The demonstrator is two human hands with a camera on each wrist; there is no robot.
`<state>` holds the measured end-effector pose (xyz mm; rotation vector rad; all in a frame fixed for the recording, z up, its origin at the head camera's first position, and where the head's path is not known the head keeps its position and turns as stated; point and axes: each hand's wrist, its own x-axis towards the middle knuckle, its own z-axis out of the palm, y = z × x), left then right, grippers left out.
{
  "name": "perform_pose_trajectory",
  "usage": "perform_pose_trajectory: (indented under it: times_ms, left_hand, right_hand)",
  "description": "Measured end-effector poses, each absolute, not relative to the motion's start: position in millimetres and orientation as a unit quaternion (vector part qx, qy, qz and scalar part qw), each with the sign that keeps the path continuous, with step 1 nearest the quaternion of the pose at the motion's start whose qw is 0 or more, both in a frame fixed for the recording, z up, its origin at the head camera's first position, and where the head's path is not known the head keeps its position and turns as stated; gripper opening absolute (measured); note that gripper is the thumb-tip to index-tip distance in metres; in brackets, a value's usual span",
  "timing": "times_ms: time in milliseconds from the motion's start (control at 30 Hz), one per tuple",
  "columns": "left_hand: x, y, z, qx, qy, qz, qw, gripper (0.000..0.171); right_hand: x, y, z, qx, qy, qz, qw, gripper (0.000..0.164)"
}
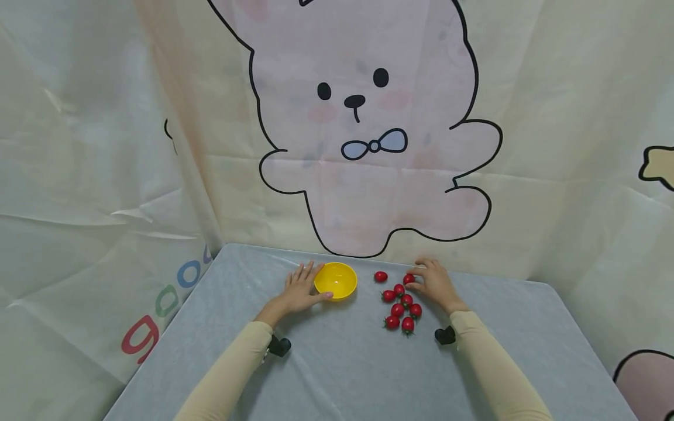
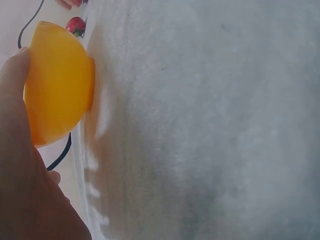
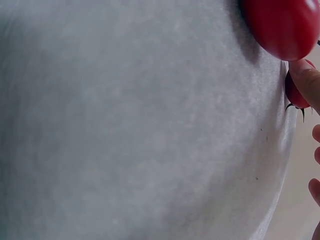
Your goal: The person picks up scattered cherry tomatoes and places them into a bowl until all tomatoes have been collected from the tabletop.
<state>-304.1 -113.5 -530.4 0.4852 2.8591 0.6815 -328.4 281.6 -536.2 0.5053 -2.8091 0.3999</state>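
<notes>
A yellow bowl point(image 1: 336, 281) stands upright on the table, with nothing visible inside it. My left hand point(image 1: 301, 290) is at its left side, fingers spread and fairly straight, thumb along the near rim; the left wrist view has the thumb point(image 2: 14, 75) against the bowl's wall point(image 2: 57, 85). To the right lies a loose cluster of red cherry tomatoes point(image 1: 397, 310) with green stems. At the cluster's far end my right hand point(image 1: 434, 283) pinches one cherry tomato point(image 1: 408, 279) between thumb and forefinger. The right wrist view has the thumb point(image 3: 306, 80) over that tomato point(image 3: 297, 95); the forefinger's contact is hidden.
One cherry tomato point(image 1: 380, 276) lies apart, between the bowl and the cluster. A pale grey-blue cloth covers the table point(image 1: 347, 374). Behind the far edge hangs a cream curtain point(image 1: 526, 234) with a printed bear; another sheet hangs at the left. Dark wrist cameras point(image 1: 444, 335) sit under both wrists.
</notes>
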Motion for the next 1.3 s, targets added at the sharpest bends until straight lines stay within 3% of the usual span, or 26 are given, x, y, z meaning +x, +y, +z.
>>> perform_pose_trajectory:
  times_ms: [867,1300]
  left_hand:
    - [-304.5,-112.2,-531.3,0.145,0.957,0.230,0.097,0.096]
    - [-303.9,-112.4,-529.0,0.146,0.957,0.228,0.105,0.096]
  right_hand:
    - [-329.7,289.9,-511.4,0.191,-0.958,0.137,0.162,0.036]
    - [-330.8,265.7,-490.1,0.220,-0.952,0.126,0.170,0.033]
